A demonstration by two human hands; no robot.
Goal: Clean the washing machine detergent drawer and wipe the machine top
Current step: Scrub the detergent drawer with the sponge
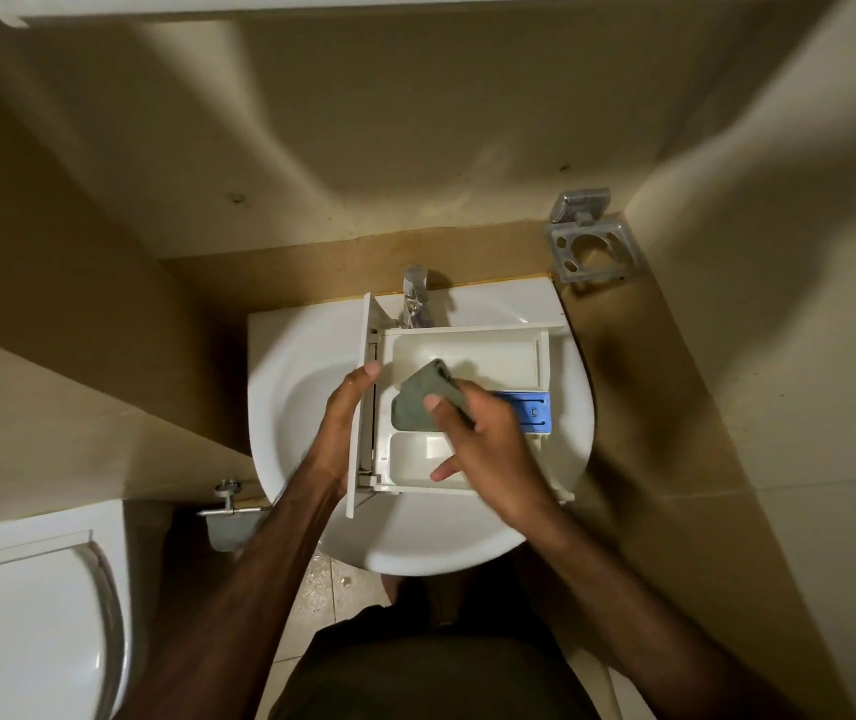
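The white detergent drawer (488,350) lies across the basin of a white sink (306,366), its front panel on the left. My left hand (345,423) grips that front panel from the left side, thumb over its top edge. My right hand (488,444) holds a folded grey-green cloth (423,397) and presses it into the drawer's middle compartment. A blue insert (532,410) sits in the drawer just right of my right hand. The washing machine itself is out of view.
A chrome tap (415,296) stands at the sink's back edge, just behind the drawer. A metal wall holder (589,246) hangs at the upper right. A white toilet (26,615) sits at the lower left, with a wall valve (228,498) beside it. Beige tiled walls close in on three sides.
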